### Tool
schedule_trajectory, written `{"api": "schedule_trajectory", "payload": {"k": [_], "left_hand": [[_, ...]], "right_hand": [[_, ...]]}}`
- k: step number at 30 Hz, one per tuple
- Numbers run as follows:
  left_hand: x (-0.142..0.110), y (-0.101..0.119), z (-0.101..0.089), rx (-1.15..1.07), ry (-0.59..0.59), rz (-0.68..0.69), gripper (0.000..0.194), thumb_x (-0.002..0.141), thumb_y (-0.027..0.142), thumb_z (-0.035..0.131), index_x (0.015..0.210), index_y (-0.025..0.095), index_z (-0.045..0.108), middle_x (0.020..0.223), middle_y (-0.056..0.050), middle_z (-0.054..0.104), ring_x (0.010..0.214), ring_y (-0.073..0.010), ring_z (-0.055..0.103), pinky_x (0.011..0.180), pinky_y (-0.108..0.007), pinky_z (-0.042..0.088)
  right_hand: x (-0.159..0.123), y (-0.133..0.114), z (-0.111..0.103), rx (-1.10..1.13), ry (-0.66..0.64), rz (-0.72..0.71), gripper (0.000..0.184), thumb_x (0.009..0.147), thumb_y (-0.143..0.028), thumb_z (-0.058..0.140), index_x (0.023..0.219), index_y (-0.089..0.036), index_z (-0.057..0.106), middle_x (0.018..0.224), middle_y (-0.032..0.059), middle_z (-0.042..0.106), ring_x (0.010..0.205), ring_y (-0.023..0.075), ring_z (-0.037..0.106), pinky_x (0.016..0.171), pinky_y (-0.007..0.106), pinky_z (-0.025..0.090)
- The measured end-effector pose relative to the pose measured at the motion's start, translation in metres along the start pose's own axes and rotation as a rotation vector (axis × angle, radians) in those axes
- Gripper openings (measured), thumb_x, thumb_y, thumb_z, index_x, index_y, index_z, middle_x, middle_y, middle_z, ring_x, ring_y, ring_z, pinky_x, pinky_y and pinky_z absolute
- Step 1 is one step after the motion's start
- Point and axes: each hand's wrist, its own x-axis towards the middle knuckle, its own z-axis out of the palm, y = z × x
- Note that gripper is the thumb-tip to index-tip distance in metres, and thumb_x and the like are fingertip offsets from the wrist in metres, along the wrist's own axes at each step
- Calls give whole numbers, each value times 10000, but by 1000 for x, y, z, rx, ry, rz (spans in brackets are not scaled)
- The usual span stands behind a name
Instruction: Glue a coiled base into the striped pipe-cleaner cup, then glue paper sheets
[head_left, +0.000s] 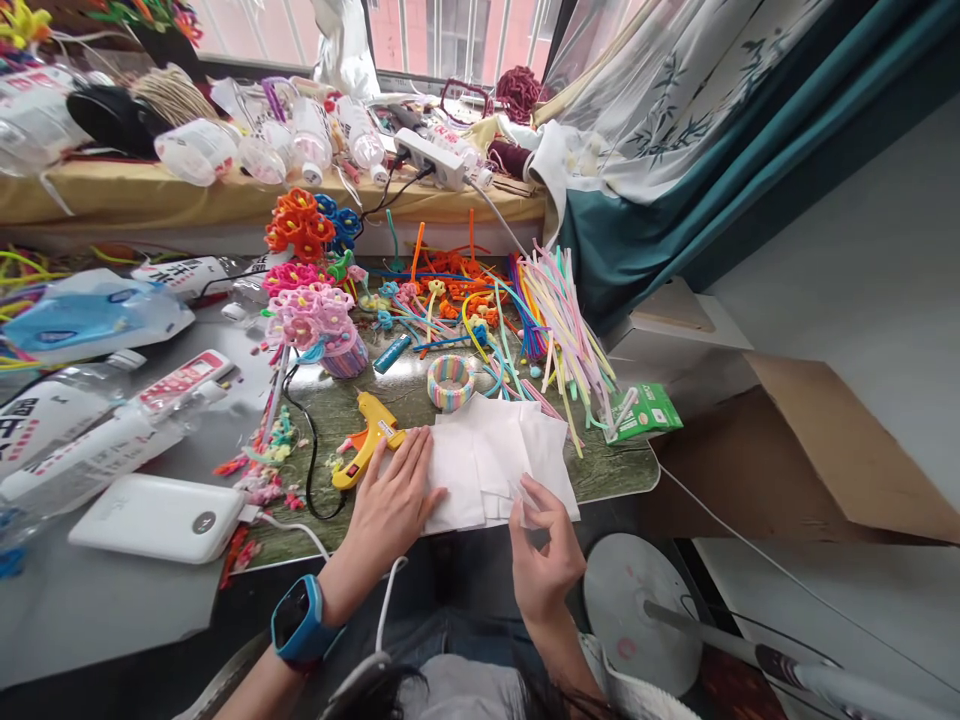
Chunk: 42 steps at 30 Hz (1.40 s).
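Here the left hand (397, 492) lies flat, the right hand (547, 550) pinches white tissue (456, 472), and bottles (49, 422) bear Chinese characters.

Glue gun (380, 428) and ring (451, 399) flank a narrow gap.

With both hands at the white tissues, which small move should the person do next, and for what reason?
Perhaps the right hand should gently lift the layer at the near edge of the white tissues. Its thumb and index finger appear to pinch that thin layer, while the left hand lies flat at their left side, which would likely hold the rest steady.
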Motion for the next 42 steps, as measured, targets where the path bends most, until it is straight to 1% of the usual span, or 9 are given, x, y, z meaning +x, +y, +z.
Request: {"api": "schedule_trajectory", "payload": {"k": [10, 21, 24, 28, 32, 34, 37, 40, 42], "left_hand": [[-4, 0, 3, -16, 26, -17, 615, 1015, 476, 293, 1488, 107, 428, 1541, -98, 430, 1433, -242, 410, 1245, -415, 81], [-5, -1, 5, -20, 29, -20, 606, 1011, 466, 316, 1480, 103, 439, 1544, -95, 426, 1432, -240, 412, 1245, -415, 74], [-5, -1, 5, -19, 23, -21, 599, 1009, 460, 324, 1482, 111, 438, 1542, -97, 430, 1433, -242, 411, 1244, -420, 91], [-5, -2, 4, -18, 16, -21, 592, 1008, 457, 327, 1479, 119, 447, 1540, -96, 433, 1434, -242, 410, 1243, -420, 104], [-5, -1, 4, -11, 11, -25, 587, 1010, 455, 326, 1479, 124, 447, 1541, -94, 431, 1434, -237, 410, 1244, -417, 109], [-5, -1, 4, -8, 11, -25, 587, 1011, 457, 320, 1477, 124, 450, 1542, -93, 430, 1435, -234, 407, 1247, -413, 97], [-5, -1, 4, -7, 17, -25, 588, 1011, 457, 321, 1476, 119, 451, 1538, -92, 437, 1431, -233, 415, 1251, -411, 84], [-4, -1, 3, -9, 19, -22, 588, 1006, 457, 340, 1485, 132, 442, 1531, -96, 454, 1424, -239, 428, 1250, -419, 108], [-4, -1, 3, -14, 16, -22, 587, 1004, 455, 345, 1490, 138, 436, 1528, -98, 457, 1423, -242, 429, 1249, -421, 116]], "right_hand": [[0, 8, 2, -9, -242, -234, 161, 921, -48, 569, 899, -207, 567, 1138, 137, 733, 1096, 220, 707, 868, 321, 611], [12, 25, 1, 214, -484, -92, 92, 962, -153, 505, 983, -240, 487, 1354, 145, 622, 1322, 248, 552, 1021, 463, 525], [14, 20, 4, 288, -431, 39, 87, 986, -177, 460, 978, -252, 416, 1365, 154, 607, 1325, 241, 546, 1013, 481, 506], [20, 13, 2, 323, -226, 285, 60, 1008, -257, 449, 998, -249, 391, 1256, 139, 639, 1213, 222, 607, 956, 437, 499], [42, 15, -16, 301, 76, 467, 170, 978, -356, 532, 1029, -233, 426, 923, 9, 580, 819, 147, 619, 747, 307, 502], [60, 17, -29, 325, 208, 402, 231, 945, -375, 592, 977, -241, 407, 794, -49, 497, 654, 111, 532, 662, 272, 475], [87, 17, -45, 278, 342, 173, 317, 904, -404, 649, 924, -255, 370, 831, -27, 533, 659, 124, 550, 655, 299, 489], [101, 16, -49, 197, 244, -80, 298, 926, -361, 621, 917, -267, 339, 1069, 104, 632, 951, 233, 674, 737, 400, 551], [98, 17, -42, 197, 31, -216, 221, 964, -277, 541, 910, -274, 327, 1211, 148, 630, 1167, 286, 639, 860, 510, 562]]}}
